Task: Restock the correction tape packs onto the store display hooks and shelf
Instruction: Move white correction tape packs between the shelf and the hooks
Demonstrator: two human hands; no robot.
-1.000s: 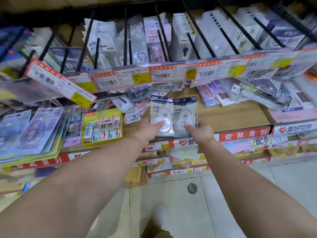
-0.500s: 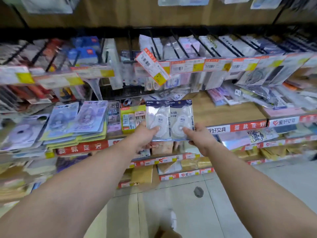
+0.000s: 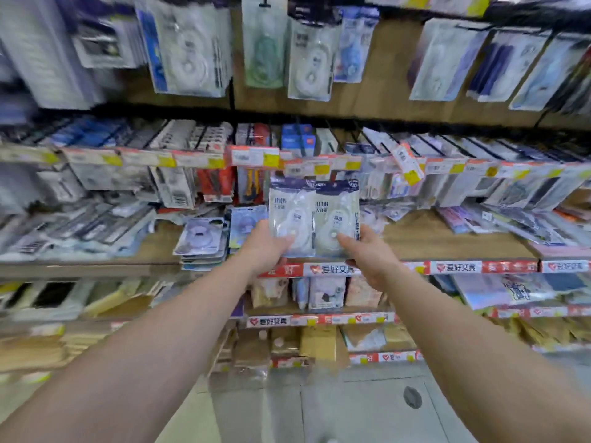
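Two clear correction tape packs with dark blue headers stand side by side in front of the display. My left hand pinches the left pack at its lower edge, thumb on the front. My right hand pinches the right pack the same way. Both packs are upright, held in the air in front of the wooden shelf. More correction tape packs hang on hooks in the top row. The view is blurred.
A row of black display hooks with price tags runs across the middle, full of hanging stationery. Flat packs lie stacked on the shelf at left. Lower shelves hold notebooks and envelopes. A tiled floor lies below.
My view has tilted upward, bringing the top row of hanging packs into sight. Both hands have lifted the two packs off the wooden shelf and up toward the hook row.
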